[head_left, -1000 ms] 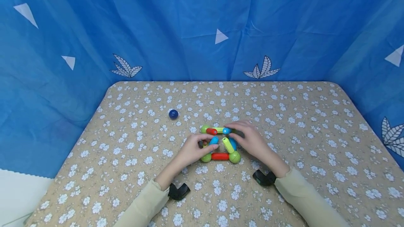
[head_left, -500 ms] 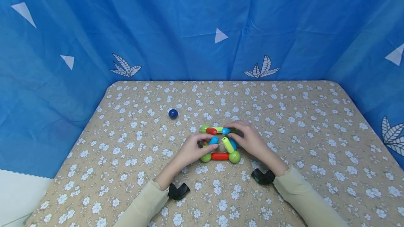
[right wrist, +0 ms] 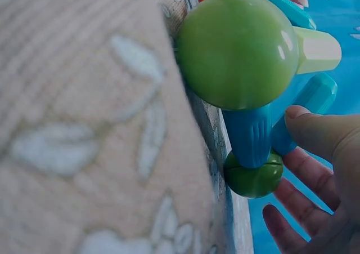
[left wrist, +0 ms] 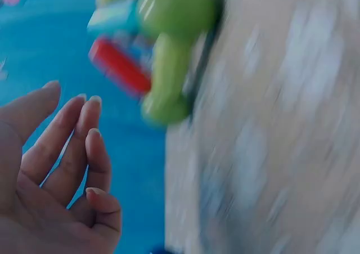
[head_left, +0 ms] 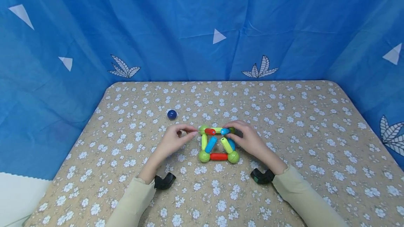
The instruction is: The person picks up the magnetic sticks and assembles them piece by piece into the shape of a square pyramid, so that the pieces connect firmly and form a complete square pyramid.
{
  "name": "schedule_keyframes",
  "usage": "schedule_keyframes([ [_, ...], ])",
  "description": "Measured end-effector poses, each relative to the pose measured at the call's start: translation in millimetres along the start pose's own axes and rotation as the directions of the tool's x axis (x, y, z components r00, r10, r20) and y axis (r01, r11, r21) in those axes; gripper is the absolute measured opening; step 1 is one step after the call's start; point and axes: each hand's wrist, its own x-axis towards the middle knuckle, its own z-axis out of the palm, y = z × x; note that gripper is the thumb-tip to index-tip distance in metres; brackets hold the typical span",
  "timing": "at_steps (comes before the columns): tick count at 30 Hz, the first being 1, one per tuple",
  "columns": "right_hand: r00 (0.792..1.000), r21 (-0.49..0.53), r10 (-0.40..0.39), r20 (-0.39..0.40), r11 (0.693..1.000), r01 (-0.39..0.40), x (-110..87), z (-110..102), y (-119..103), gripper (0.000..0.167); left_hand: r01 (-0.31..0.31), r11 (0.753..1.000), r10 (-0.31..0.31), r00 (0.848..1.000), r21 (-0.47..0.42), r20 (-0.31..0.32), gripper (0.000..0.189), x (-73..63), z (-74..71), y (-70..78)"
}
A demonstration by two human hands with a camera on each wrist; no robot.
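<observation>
A square frame of magnetic rods and green balls lies on the table. Its front edge is a red rod (head_left: 219,156) between the front left ball (head_left: 204,156) and the front right ball (head_left: 233,157). From the corners, a blue rod (head_left: 211,144), a yellow-green rod (head_left: 226,145) and a short red rod (head_left: 209,131) lean up and inward, their tips apart. My right hand (head_left: 247,136) pinches the back right leaning blue rod (right wrist: 315,96). Beside the back left ball (head_left: 203,129) is my left hand (head_left: 173,137), fingers relaxed, holding nothing in the left wrist view.
A dark blue ball (head_left: 172,115) sits on the flowered tablecloth (head_left: 284,115), behind and left of the frame. Blue curtains (head_left: 176,27) hang along the back and sides. Each wrist bears a black camera mount (head_left: 165,181).
My left hand has let go of the front left leaning blue rod and moved left and back, off the frame. The right hand stays at the back right rod.
</observation>
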Motion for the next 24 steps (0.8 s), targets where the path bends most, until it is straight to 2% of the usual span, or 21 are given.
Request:
schedule_keyframes([
  [2,1.0,0.01,0.007,0.004,1.0,-0.007,0.3,0,1,0.026,0.016,1.0,-0.015,0.996,0.014,-0.086,0.022,2.5,-15.5,-4.6],
  [5,1.0,0.022,0.01,0.004,1.0,-0.01,0.4,1,2,0.026,0.019,0.999,-0.011,0.978,0.038,-0.21,0.03,8.2,-35.6,-16.7],
  [8,1.0,0.028,0.006,-0.001,1.0,-0.006,0.2,2,3,0.026,0.029,0.996,-0.005,0.963,0.084,-0.268,0.045,15.6,-49.5,-31.8],
  [11,1.0,0.032,0.003,0.0,0.999,-0.003,-0.4,2,3,0.026,0.074,0.988,-0.042,0.973,0.133,-0.229,0.06,22.2,-56.2,-46.8],
  [15,1.0,0.039,0.007,0.001,0.999,-0.007,-0.3,3,3,0.026,0.101,0.974,-0.074,0.987,0.203,-0.14,0.067,30.2,-56.9,-60.1],
  [20,1.0,0.044,0.008,-0.005,0.999,-0.008,-0.3,2,3,0.026,0.072,0.942,-0.044,0.995,0.327,-0.093,0.055,41.7,-52.7,-62.7],
  [24,1.0,0.048,0.001,-0.012,0.999,-0.001,-0.9,2,2,0.026,0.101,0.918,-0.071,0.993,0.384,-0.091,0.045,47.0,-49.5,-60.8],
])
